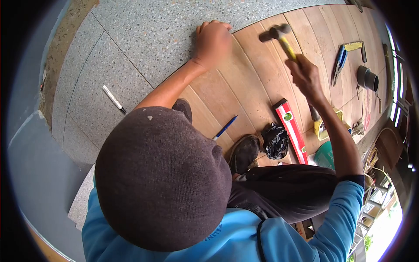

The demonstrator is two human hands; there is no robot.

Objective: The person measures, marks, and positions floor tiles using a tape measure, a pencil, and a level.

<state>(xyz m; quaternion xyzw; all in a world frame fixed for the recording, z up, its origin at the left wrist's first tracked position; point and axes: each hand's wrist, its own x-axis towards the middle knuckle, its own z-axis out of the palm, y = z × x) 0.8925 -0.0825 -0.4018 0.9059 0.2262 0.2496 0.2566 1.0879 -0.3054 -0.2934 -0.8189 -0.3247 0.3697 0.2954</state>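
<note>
hammer (pixel 286 47) clenched in my right hand (pixel 306 75), nearer one; head at 11 o'clock from grip, long axis 11-to-5. left hand (pixel 212 43), 9 o'clock of head, by speckled slab (pixel 144 32); its pinch, i cannot tell.

Wooden plank floor (pixel 255 61) with red level (pixel 293 131), blue pen (pixel 225 127).

The spirit level (pixel 291 131) is red edged in white, beside a black plastic bag (pixel 276 141). Grey stone flooring (pixel 144 35) carries fine dark and pale speckles (a few reddish ones too), while the planks (pixel 253 65) are warm tan.
</note>
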